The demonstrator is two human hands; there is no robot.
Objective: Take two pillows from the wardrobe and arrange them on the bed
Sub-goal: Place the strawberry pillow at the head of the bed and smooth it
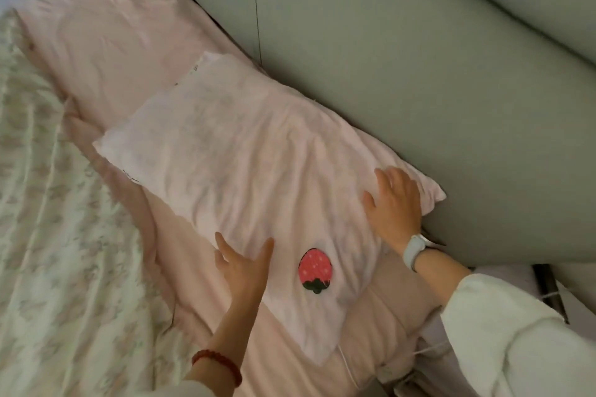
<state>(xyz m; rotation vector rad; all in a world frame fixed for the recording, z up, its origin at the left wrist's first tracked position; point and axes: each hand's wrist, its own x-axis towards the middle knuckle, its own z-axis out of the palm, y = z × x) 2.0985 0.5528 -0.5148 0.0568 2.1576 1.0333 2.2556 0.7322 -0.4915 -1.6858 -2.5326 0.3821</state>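
Observation:
A pale pink pillow [245, 164] with a red strawberry patch [315, 270] lies flat on the pink bed sheet [209, 309], along the grey-green headboard [403, 74]. My right hand [395, 205] rests flat and open on the pillow's corner nearest the headboard. My left hand [243, 266] is open with fingers spread at the pillow's near edge, just touching or just above it. A second pale pink pillow [109, 35] lies further up the bed, end to end with the first.
A floral cream quilt [48, 219] covers the bed on the left. A beige cushion or mattress edge [396, 309] shows under the near pillow end. A white cord [348, 364] runs along the bed's lower right side.

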